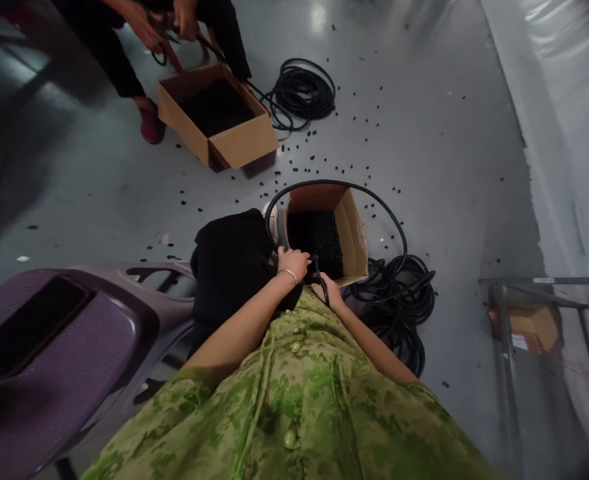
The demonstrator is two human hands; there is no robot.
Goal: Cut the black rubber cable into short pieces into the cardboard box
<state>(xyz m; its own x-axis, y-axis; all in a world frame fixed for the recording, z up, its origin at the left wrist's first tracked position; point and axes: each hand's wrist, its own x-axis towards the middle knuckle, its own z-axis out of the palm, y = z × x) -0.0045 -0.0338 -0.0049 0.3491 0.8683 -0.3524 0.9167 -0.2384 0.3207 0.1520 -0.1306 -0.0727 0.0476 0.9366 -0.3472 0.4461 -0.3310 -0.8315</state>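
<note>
My left hand [294,264] is closed on a black hose [344,183] at the near edge of an open cardboard box [355,233]. From that hand the hose arcs over the box and runs down to a tangled coil [399,300] on the right. Close beside it, my right hand [328,291] is wrapped around what look like black scissors [320,277], whose blades I cannot make out. Many small black pieces [319,237] lie inside the box.
Across from me a seated person's hands [167,27] work over another cardboard box [244,141], near a second hose coil [301,90]. Small black pieces litter the floor. A purple stool [119,333] with a phone [29,327] stands left; a metal frame [549,281] stands right.
</note>
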